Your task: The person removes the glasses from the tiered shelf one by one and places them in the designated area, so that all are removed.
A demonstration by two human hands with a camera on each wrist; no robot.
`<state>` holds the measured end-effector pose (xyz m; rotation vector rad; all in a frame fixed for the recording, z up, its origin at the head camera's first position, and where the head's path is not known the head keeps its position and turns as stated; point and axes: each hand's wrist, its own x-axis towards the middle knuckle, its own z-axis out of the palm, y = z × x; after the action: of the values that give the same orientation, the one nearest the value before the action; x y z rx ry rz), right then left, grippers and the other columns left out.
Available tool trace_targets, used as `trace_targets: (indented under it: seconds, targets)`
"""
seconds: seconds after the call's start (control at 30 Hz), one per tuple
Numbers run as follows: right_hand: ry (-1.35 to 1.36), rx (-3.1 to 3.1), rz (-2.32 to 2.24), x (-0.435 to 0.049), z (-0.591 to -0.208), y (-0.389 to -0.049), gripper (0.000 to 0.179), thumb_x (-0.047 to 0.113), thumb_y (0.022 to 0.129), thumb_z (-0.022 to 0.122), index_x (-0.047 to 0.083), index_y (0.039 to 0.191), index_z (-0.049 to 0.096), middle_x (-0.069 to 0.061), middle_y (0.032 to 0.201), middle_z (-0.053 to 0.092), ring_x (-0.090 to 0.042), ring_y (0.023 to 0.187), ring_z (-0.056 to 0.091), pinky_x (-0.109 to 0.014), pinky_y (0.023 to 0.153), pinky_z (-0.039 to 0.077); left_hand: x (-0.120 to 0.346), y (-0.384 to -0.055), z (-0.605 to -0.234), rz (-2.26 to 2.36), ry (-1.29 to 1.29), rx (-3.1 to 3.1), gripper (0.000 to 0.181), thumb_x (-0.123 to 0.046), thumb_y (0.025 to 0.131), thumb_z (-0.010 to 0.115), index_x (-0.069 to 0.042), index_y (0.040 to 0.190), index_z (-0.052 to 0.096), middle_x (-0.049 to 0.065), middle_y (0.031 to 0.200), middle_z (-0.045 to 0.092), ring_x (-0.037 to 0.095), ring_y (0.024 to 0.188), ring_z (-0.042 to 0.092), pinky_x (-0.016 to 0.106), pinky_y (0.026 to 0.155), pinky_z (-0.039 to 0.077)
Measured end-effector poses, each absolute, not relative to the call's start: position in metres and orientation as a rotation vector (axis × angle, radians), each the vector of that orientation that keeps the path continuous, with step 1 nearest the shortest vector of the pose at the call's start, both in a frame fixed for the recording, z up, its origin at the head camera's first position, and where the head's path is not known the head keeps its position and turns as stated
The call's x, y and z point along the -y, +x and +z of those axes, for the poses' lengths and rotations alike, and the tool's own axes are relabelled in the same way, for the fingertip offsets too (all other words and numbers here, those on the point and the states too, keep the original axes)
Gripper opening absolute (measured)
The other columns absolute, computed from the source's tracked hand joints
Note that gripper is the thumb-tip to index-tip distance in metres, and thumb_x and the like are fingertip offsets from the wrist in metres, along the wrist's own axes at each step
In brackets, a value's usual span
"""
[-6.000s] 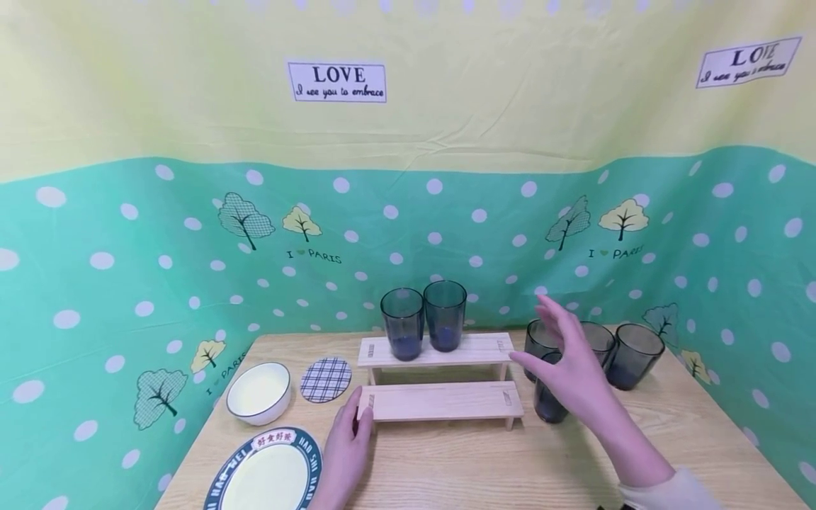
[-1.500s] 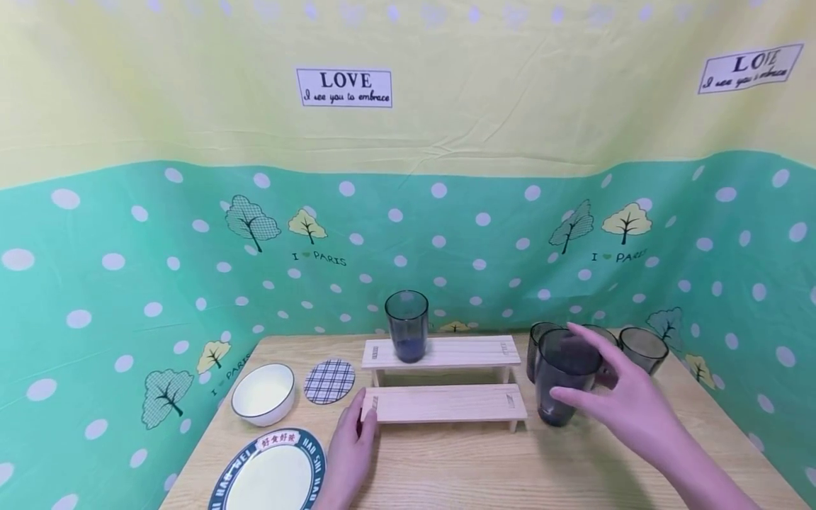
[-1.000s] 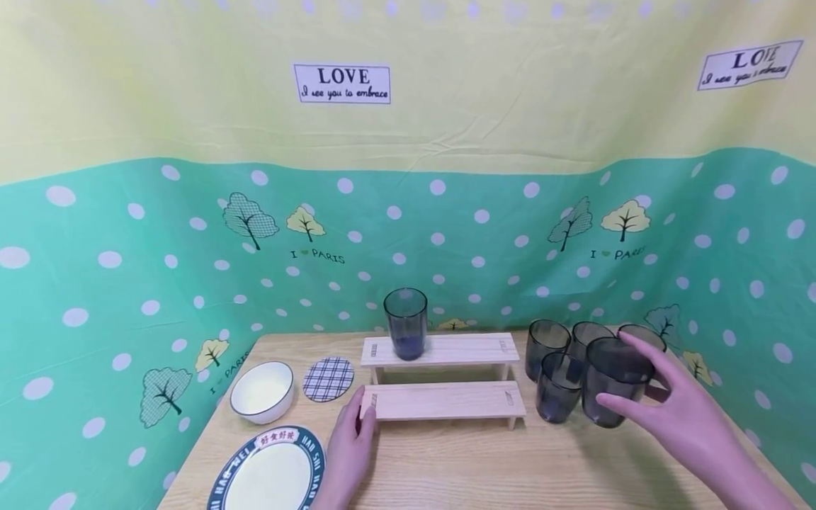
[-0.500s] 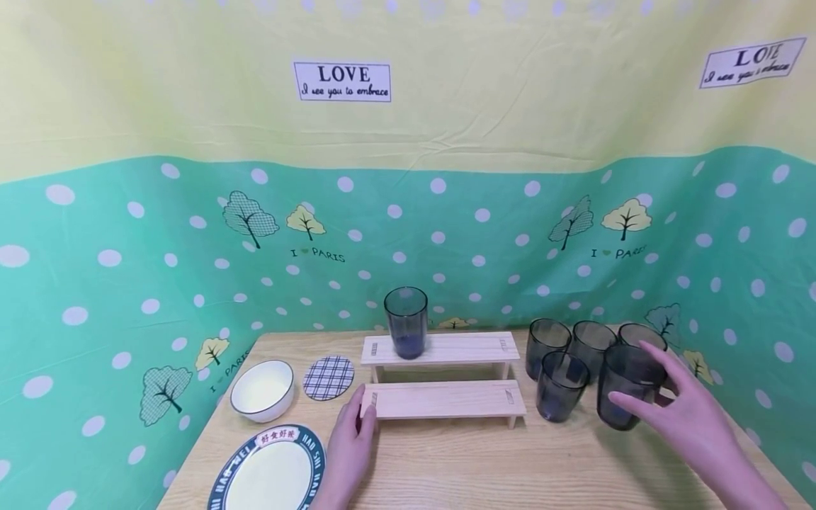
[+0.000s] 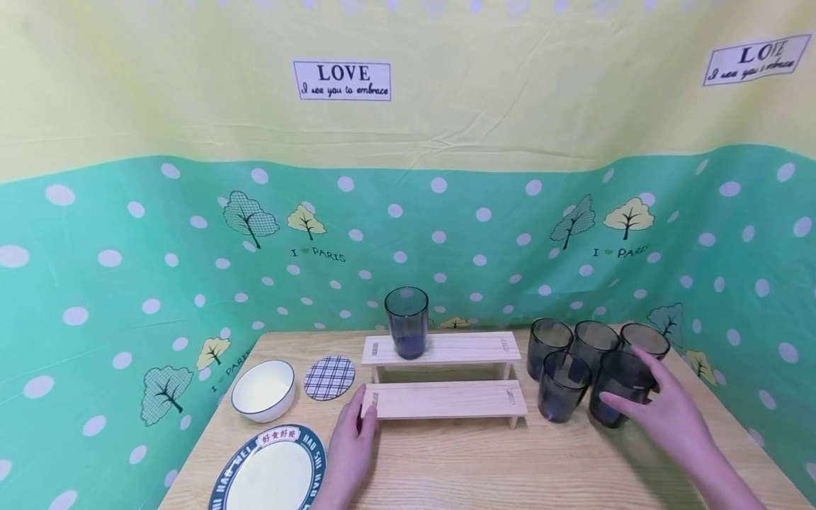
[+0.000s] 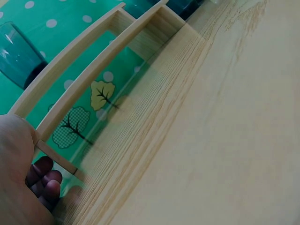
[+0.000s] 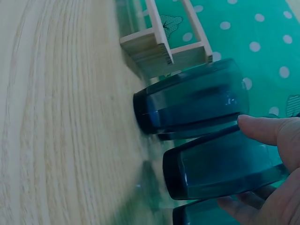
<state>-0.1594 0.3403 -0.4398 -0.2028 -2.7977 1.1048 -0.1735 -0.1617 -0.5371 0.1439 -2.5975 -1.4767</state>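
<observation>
My left hand (image 5: 349, 448) holds the left end of the two-step wooden rack (image 5: 446, 400) at its lower step; in the left wrist view its fingers curl by the end leg. On the upper step a dark glass tumbler (image 5: 406, 322) stands upright. My right hand (image 5: 672, 419) grips another dark glass tumbler (image 7: 215, 166) between thumb and fingers. That tumbler is upright at the table's right, at the front of a cluster, close beside a front tumbler (image 5: 564, 388). Behind them stand a left tumbler (image 5: 547, 347), a middle one (image 5: 593, 340) and a right one (image 5: 645, 338).
On the left are a white bowl (image 5: 263, 392), a checked round coaster (image 5: 329, 377) and a plate (image 5: 310, 453) with a dark green rim. A green and yellow printed cloth (image 5: 408, 212) encloses the back and sides of the wooden table (image 5: 472, 467).
One of the two tumblers on the upper step has been carried right and lowered beside the cluster by my right hand, lately shifting slightly left. My left hand stays on the rack.
</observation>
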Motion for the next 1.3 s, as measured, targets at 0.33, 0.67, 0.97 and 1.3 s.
trace_targets:
  seconds: [0.33,0.67,0.97,1.3]
  targets:
    - [-0.204,2.756,1.166,-0.341,-0.454,-0.170,0.123,0.050,0.093,0.090,0.006,0.177,0.011,-0.043,0.173,0.012,-0.073,0.150,0.020,-0.089,0.107,0.032,0.162,-0.174,-0.537,-1.491,0.148,2.597,0.060,-0.037,0.120,0.050,-0.009,0.171,0.040,0.022,0.158,0.056,0.043,0.148,0.053,0.062,0.120,0.046]
    - [-0.202,2.769,1.218,-0.342,-0.461,-0.176,0.125,0.053,0.093,0.089,0.007,0.177,0.009,-0.042,0.174,0.005,-0.072,0.152,0.014,-0.090,0.109,0.029,0.162,-0.175,-0.538,-1.510,0.160,2.600,0.061,-0.040,0.119,0.050,-0.010,0.172,0.040,0.021,0.160,0.054,0.043,0.150,0.051,0.061,0.121,0.046]
    - [-0.100,2.759,1.201,-0.340,-0.465,-0.177,0.123,0.049,0.094,0.090,0.002,0.176,0.011,-0.046,0.172,0.008,-0.074,0.150,0.017,-0.091,0.108,0.030,0.162,-0.174,-0.538,-1.488,0.141,2.591,0.059,-0.036,0.120,0.050,-0.007,0.171,0.040,0.024,0.160,0.053,0.044,0.150,0.051,0.062,0.121,0.045]
    - [-0.071,2.764,1.183,-0.339,-0.463,-0.175,0.122,0.045,0.094,0.090,0.002,0.176,0.011,-0.046,0.171,0.009,-0.074,0.149,0.019,-0.091,0.106,0.031,0.162,-0.174,-0.538,-1.489,0.134,2.595,0.061,-0.040,0.120,0.049,-0.008,0.171,0.040,0.023,0.160,0.054,0.044,0.149,0.051,0.063,0.120,0.046]
